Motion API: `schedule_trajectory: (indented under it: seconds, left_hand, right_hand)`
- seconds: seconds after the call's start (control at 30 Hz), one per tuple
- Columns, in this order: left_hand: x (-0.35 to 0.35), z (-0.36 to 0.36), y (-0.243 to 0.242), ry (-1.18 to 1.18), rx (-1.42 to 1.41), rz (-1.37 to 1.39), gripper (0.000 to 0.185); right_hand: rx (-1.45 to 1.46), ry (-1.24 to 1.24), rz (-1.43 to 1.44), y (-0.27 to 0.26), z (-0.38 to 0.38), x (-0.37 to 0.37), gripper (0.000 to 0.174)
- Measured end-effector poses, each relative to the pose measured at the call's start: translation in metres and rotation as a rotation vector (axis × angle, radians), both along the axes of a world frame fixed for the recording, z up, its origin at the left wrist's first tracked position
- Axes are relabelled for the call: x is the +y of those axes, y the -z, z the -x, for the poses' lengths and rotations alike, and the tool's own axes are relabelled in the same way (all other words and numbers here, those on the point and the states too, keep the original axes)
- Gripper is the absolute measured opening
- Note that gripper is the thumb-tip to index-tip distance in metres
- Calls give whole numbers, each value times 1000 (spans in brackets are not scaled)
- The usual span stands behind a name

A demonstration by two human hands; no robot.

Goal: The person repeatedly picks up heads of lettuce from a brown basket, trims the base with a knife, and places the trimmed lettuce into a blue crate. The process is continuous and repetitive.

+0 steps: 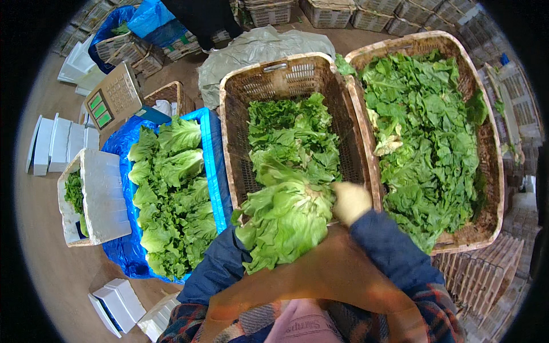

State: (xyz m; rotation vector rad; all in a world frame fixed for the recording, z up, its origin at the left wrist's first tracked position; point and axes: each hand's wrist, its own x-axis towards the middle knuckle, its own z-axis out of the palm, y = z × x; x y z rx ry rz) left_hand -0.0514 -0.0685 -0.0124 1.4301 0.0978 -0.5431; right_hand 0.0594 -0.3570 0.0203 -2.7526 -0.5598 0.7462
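A leafy head of lettuce (pixel 287 214) lies low in front of my body, at the near end of the middle plastic crate (pixel 296 58). My right hand (pixel 352 202), in a pale glove and blurred, is at the right side of its base; its fingers are not clearly seen. The leaves cover my left hand, and only its blue sleeve shows. Loose green leaves (pixel 296 133) lie in the middle crate. More leaves (pixel 424 150) fill the right crate (pixel 493 171). On the left, lettuce heads (pixel 171 193) stand in rows in a container lined with blue plastic (pixel 214 171).
A digital scale (pixel 113 96) stands beyond the blue-lined container. An open white foam box (pixel 105 193) with greens sits at the left, other foam boxes (pixel 118 306) on the floor. Grey plastic sheeting (pixel 261 47) lies beyond the middle crate. A person's legs (pixel 206 19) show at the top.
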Motion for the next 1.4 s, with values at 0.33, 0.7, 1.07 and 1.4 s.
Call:
schedule_trajectory:
  seconds: [0.33, 0.7, 1.07, 1.4]
  left_hand:
    - [-3, -104, 25, 249, -170, -2, 63]
    - [-20, -104, -46, 38, -722, -354, 102]
    - [23, -106, -131, -212, -937, -709, 40]
    - [74, -132, -46, -461, -183, 557, 37]
  right_hand:
    - [671, 577, -966, 23, -19, -30, 65]
    - [543, 387, -1550, 68, -79, -30, 58]
    - [697, 319, -1295, 27, -91, -8, 53]
    - [184, 600, -653, 120, -120, -42, 71]
